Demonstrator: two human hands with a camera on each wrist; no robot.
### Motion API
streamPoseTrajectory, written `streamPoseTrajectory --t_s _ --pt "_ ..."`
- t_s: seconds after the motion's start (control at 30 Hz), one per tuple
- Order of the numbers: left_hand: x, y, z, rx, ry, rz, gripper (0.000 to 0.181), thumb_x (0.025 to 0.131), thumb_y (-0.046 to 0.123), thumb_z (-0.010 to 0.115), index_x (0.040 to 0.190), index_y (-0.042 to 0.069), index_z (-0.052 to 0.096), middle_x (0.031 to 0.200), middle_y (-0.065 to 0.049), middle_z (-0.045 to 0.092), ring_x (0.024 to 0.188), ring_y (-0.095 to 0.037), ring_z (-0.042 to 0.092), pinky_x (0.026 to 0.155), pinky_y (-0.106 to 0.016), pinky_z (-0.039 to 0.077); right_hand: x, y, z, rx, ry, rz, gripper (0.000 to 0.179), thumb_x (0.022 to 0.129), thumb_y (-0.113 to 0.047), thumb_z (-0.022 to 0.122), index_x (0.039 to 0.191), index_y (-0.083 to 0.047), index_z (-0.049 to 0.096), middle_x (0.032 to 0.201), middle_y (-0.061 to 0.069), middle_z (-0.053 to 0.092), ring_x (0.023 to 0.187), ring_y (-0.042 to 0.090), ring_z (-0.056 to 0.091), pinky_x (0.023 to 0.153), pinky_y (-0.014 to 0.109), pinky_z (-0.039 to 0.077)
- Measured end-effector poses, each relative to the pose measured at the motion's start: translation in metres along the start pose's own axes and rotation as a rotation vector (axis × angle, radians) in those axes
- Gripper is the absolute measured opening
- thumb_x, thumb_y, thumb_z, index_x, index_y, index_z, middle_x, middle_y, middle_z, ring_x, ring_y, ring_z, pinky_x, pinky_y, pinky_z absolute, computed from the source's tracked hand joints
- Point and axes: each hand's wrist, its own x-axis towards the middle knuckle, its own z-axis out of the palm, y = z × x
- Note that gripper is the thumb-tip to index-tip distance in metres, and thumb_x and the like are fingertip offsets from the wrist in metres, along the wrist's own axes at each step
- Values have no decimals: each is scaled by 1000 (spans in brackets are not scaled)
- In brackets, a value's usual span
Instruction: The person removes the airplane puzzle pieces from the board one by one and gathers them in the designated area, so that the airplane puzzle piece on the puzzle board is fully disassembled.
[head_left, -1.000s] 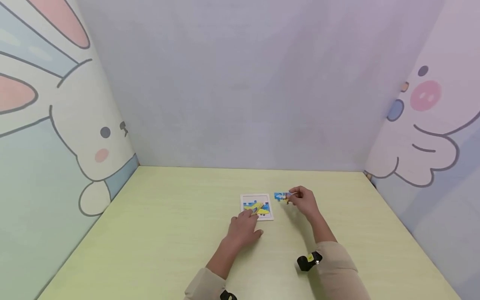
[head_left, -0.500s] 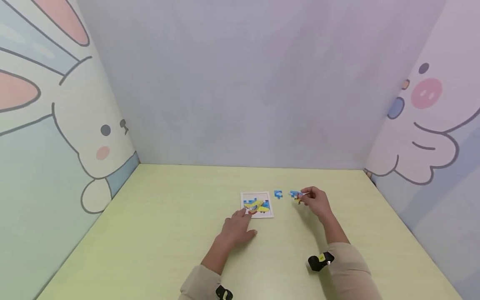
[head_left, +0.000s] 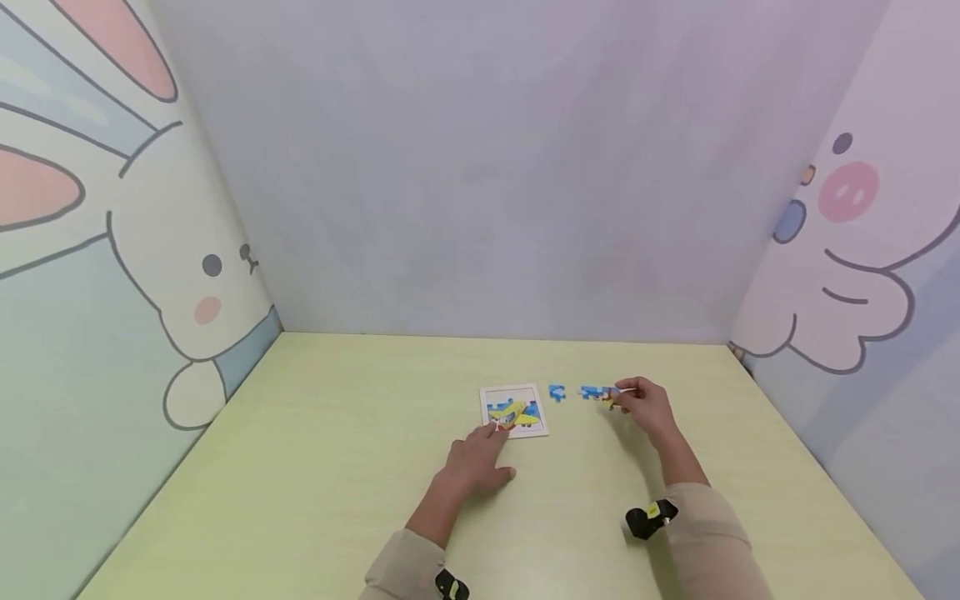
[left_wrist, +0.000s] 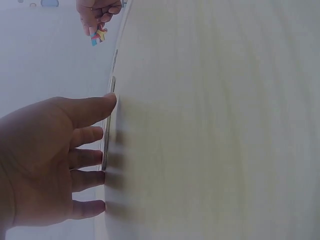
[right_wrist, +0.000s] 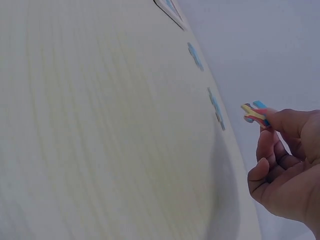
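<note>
A white-framed puzzle board [head_left: 543, 421] showing a yellow airplane lies on the table. My left hand [head_left: 475, 465], fingers extended, touches its near left edge with the fingertips. In the left wrist view those fingers [left_wrist: 87, 158] meet the thin board edge [left_wrist: 108, 130], thumb spread apart. My right hand [head_left: 647, 406] pinches a blue, yellow and red puzzle piece [right_wrist: 256, 116] between thumb and forefinger, raised above the table in the right wrist view. Left of it lie a blue puzzle piece [head_left: 557, 392] close to the board and another blue piece [head_left: 588, 392] nearer the right hand.
The pale yellow table [head_left: 337, 433] meets a plain grey wall [head_left: 480, 192] at the back. Side walls carry a rabbit drawing [head_left: 210, 317] on the left and a pig drawing [head_left: 847, 250] on the right. Black wrist cameras [head_left: 651, 520] sit by both cuffs.
My right hand has moved to the right with the puzzle piece, leaving other blue pieces lying in view. My left hand has drawn back slightly from over the picture to the board's edge.
</note>
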Motion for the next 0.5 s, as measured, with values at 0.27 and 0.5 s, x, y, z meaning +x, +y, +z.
streamPoseTrajectory --t_s 0.27,0.5 --pt "1 3 2 -4 1 -19 61 85 39 65 135 10 48 140 -10 41 128 -27 36 93 -51 36 7 17 -13 -21 17 75 27 91 -9 59 111 9 55 82 8 61 66 16 56 51 25 44" --pt "4 4 1 -21 -11 -33 59 85 38 65 134 10 49 140 -10 41 128 -27 36 92 -52 37 17 25 -20 -146 -1 60 27 91 -10 59 108 10 57 85 12 60 68 16 54 57 26 44"
